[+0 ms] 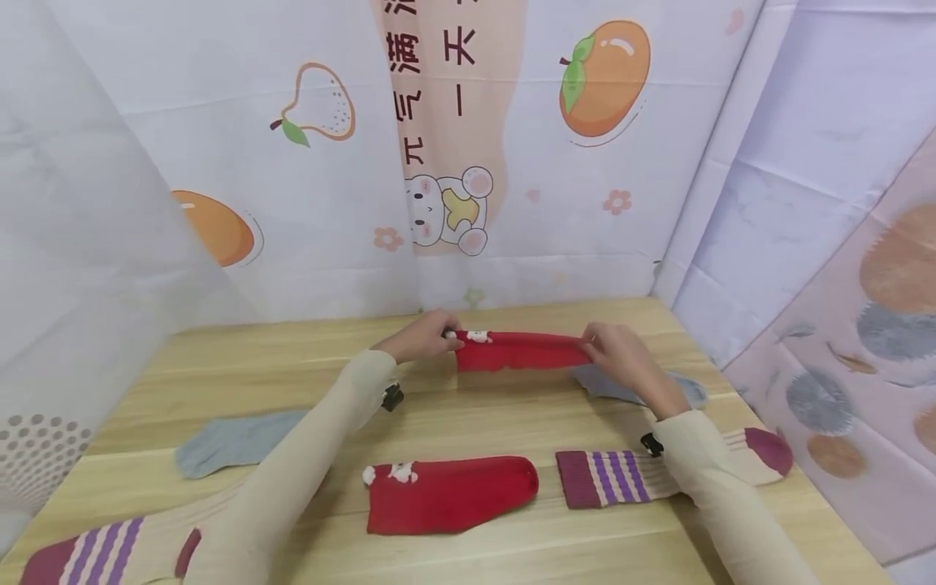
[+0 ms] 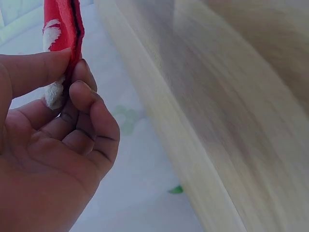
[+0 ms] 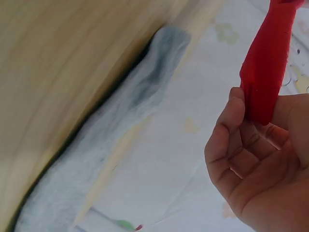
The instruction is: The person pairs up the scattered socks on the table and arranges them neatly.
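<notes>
A red sock point(image 1: 521, 351) with a white fluffy decoration is stretched sideways between both hands, raised near the back of the table. My left hand point(image 1: 430, 336) pinches its cuff end between thumb and fingers, beside the white tuft point(image 2: 54, 93). My right hand point(image 1: 616, 351) pinches the toe end, seen close up with the red fabric point(image 3: 270, 63) in the right wrist view. A second red sock point(image 1: 453, 494) with a similar white decoration lies flat in the middle of the table, its cuff to the left.
Behind the right hand lies a grey-blue sock point(image 1: 687, 390); another grey-blue sock point(image 1: 237, 443) is at the left. Cream socks with purple stripes lie at the front left point(image 1: 95, 556) and right point(image 1: 607, 478), partly under the forearms. A printed curtain point(image 1: 329, 203) hangs behind the wooden table point(image 1: 409, 422).
</notes>
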A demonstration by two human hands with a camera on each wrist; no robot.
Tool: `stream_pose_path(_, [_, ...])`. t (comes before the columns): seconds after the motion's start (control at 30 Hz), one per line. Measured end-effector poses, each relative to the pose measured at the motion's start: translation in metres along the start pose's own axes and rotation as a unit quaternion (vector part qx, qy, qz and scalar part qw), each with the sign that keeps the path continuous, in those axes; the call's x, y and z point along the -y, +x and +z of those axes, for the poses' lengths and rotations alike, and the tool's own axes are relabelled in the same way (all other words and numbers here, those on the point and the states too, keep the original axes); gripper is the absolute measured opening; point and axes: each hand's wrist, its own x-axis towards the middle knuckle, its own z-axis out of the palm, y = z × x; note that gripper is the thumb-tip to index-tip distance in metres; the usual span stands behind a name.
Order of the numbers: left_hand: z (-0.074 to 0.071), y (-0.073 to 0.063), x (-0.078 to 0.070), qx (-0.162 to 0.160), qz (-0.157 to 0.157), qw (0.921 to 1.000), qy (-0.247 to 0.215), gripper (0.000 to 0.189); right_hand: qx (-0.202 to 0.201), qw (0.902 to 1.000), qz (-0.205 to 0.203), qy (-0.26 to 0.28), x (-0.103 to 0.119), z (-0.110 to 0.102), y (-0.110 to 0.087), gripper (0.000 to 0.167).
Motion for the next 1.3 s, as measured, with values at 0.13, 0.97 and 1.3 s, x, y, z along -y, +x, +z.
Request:
stream_pose_path(0.13, [-0.005, -0.021, -0.001, -0.013, 0.006, 0.9999, 0.0, 0.006, 0.006, 0.9999, -0.011, 0.002, 0.014, 0.0, -0.001, 0.006])
stream_pose_path(0.97, [-0.014, -0.122, 0.014, -0.042, 0.036, 0.9982, -0.023, 0.004, 0.022, 0.9961, -0.085, -0.011, 0.078, 0.008, -0.01, 0.003])
stream_pose_path(1.3, [-0.012, -0.155, 0.011, -0.038, 0.062, 0.9973, -0.01, 0.005, 0.054, 0.9924, -0.106, -0.032, 0.102, 0.008, -0.018, 0.021])
